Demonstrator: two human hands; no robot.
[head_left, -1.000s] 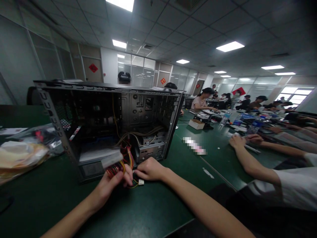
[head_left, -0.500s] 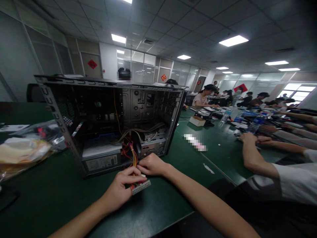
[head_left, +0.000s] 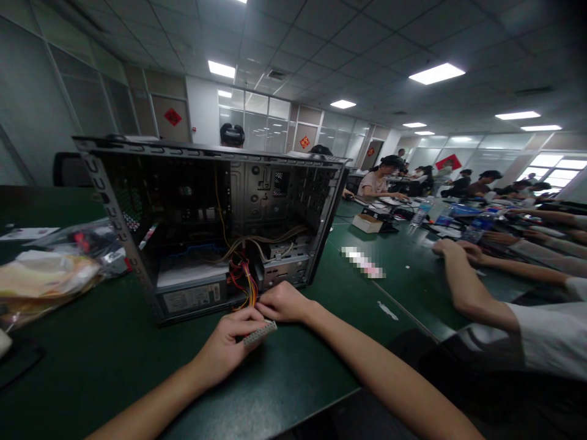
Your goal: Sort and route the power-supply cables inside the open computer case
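Connector (head_left: 260, 333), pale and slim, its face dotted with rows of holes, sits pinched in the left hand (head_left: 227, 340), at five o'clock from the open case (head_left: 250, 177)! Yellow, orange and red wires (head_left: 251, 288) run towards twelve; the right hand (head_left: 285, 302) curls beside them, grip unclear.

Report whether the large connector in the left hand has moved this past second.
Yes: against the computer case, the connector has moved right and lower in view.

Head-worn cam, faces fwd, slightly down, nr PC case (head_left: 245, 198).
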